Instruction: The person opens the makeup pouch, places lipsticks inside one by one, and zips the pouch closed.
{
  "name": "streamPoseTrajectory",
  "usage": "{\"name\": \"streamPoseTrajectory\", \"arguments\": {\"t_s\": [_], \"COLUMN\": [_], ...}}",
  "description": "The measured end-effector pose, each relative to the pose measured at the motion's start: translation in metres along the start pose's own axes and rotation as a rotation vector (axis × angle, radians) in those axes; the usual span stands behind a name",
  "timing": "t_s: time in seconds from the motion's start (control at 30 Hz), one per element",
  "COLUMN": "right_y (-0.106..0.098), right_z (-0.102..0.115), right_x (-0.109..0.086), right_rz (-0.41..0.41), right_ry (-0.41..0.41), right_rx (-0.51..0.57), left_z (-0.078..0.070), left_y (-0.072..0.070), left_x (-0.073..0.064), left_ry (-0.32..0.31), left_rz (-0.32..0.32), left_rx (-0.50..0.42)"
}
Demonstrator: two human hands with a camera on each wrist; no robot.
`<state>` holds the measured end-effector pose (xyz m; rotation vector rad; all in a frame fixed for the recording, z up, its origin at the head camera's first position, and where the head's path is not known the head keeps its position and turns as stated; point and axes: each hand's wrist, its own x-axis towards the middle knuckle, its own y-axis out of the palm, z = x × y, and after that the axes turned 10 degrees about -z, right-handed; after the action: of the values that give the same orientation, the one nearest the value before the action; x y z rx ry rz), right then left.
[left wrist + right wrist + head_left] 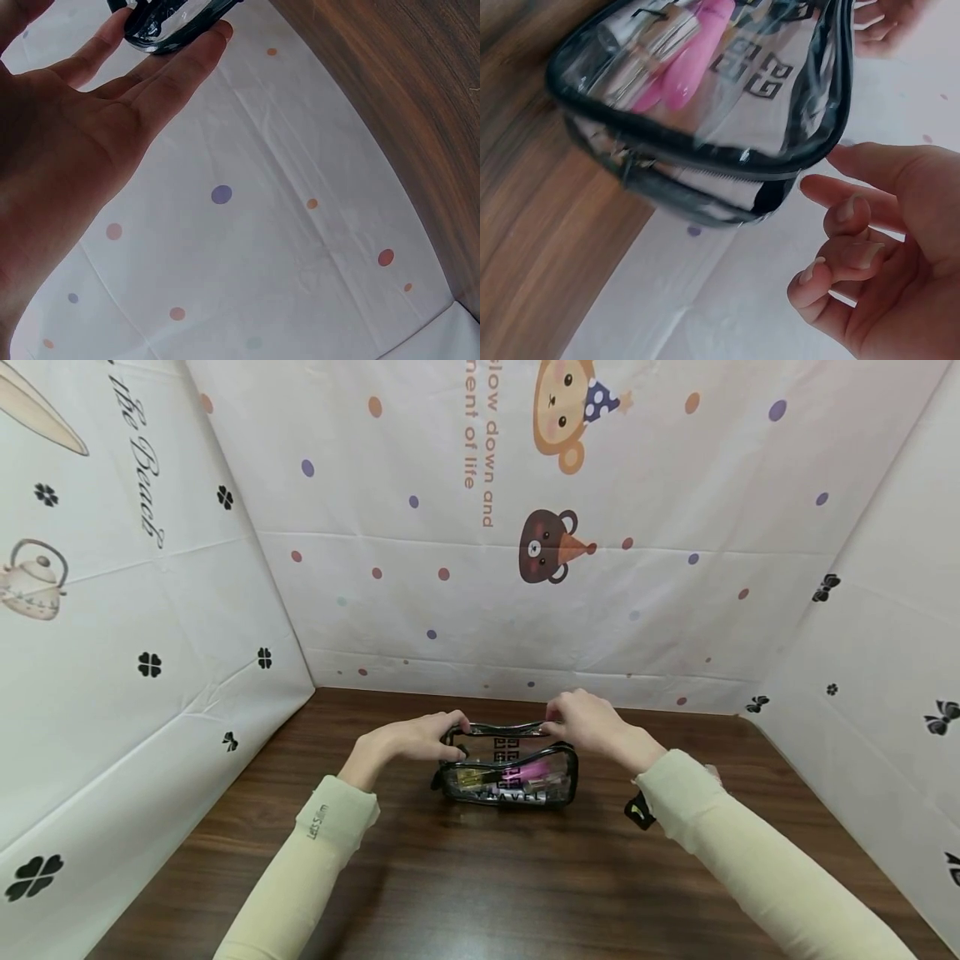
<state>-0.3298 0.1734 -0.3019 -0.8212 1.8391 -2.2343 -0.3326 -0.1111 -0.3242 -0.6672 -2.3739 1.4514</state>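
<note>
A clear cosmetic bag (551, 787) with black piping and the word TRAVEL on its front stands on the dark wooden table. Through its plastic show pink pieces (694, 64), a shiny metallic tube (649, 56) and something yellowish. Its near and far top edges stand apart. At the left end, my left hand (420, 737) spans the top, fingers on the far edge and thumb by the near one. My right hand (588, 720) pinches the top edge near the right end between thumb and index finger; its other fingers curl loosely. A zipper (705, 174) runs along the side.
Brown wooden table (495, 877) stretches in front of the bag. White printed cloth forms a back wall (480, 610) close behind it, with side walls left and right. A small black item (640, 810) shows beside the right sleeve.
</note>
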Motion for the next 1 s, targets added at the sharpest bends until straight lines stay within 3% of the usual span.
{"name": "streamPoseTrajectory", "arguments": {"t_s": [0.17, 0.33, 0.53, 0.73, 1.0], "right_y": [0.002, 0.005, 0.010, 0.014, 0.011], "right_z": [-0.021, -0.050, -0.089, -0.126, -0.163], "right_x": [-0.007, -0.017, -0.034, -0.056, -0.081], "right_rz": [-0.032, -0.011, 0.069, 0.170, 0.312], "right_ry": [0.053, 0.118, 0.191, 0.321, 0.450], "right_rx": [-0.006, -0.033, -0.064, -0.081, -0.080], "left_z": [0.000, 0.001, 0.001, 0.000, 0.000], "left_y": [0.001, 0.002, 0.002, 0.002, 0.001], "left_x": [0.000, 0.000, -0.001, -0.001, 0.000], "left_ry": [-0.005, -0.004, 0.003, 0.002, -0.007], "left_rz": [-0.002, -0.005, 0.001, 0.000, -0.007], "left_rx": [0.000, -0.002, -0.002, -0.003, -0.005]}}
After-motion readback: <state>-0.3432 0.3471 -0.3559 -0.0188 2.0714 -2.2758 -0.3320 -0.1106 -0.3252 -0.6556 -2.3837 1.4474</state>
